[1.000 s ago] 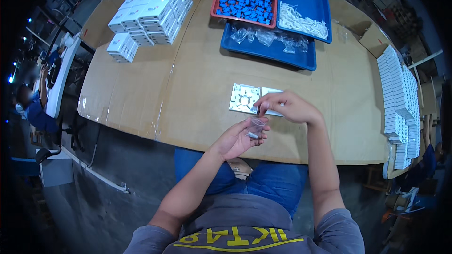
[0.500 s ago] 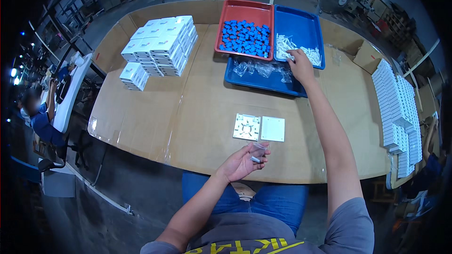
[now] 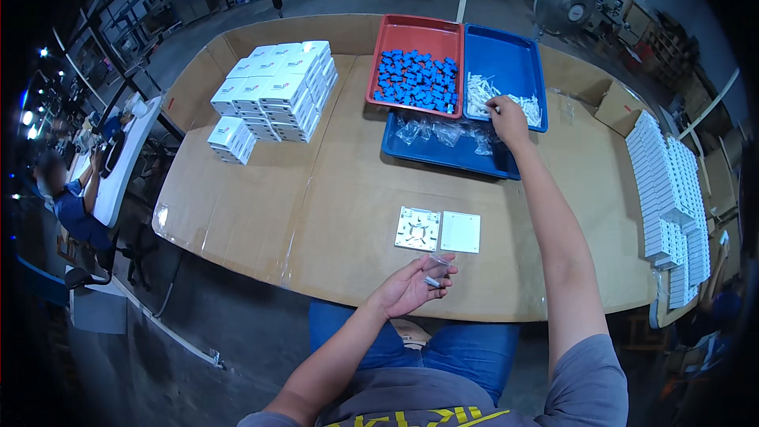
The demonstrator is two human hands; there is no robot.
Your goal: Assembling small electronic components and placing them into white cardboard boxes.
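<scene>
My left hand [image 3: 403,288] is closed on a small clear plastic bag [image 3: 439,266] above the near table edge. A small pale piece [image 3: 432,281] shows at its fingers, in or against the bag. My right hand [image 3: 508,120] reaches to the near side of the upper blue tray [image 3: 506,51], fingertips pinched together at a pile of slim white plastic pieces [image 3: 523,107]. What sits between those fingertips is too small to make out. Beyond my left hand lie a square white plate with inner fittings [image 3: 417,228] and a plain white square cover [image 3: 461,232], side by side.
A red tray [image 3: 419,35] holds blue connectors [image 3: 417,79]. Clear bags [image 3: 447,132] lie in a lower blue tray [image 3: 455,156]. White boxes [image 3: 273,83] are stacked at left; white plates [image 3: 668,190] pile up at right. A person [image 3: 71,194] sits far left.
The whole view has shifted slightly, so the table sits lower in the picture. My right fingers have drawn together at the white pieces. My left hand still holds the bag.
</scene>
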